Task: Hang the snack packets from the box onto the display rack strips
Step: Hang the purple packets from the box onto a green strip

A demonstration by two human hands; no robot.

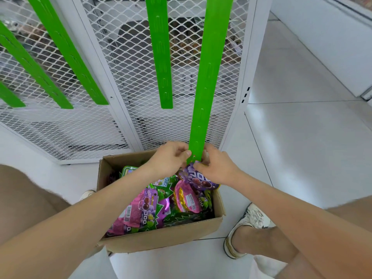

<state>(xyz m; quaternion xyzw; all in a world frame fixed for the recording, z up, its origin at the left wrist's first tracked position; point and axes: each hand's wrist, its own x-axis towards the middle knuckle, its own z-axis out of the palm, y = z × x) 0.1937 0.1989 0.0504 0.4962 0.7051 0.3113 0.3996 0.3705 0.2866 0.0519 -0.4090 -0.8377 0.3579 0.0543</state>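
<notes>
Packet, purple, centre frame at lower end of green strip, above box; lettering looks like "DOO", top hidden by fingers | left hand pinches strip end | right hand grips packet top | loose packets in box: pink and green, similar lettering, barcodes unreadable | mesh rack fills upper frame

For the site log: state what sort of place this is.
Probably a shop aisle being stocked: green display strips on a white mesh rack, a cardboard box of snack packets, and a tiled floor.
</notes>
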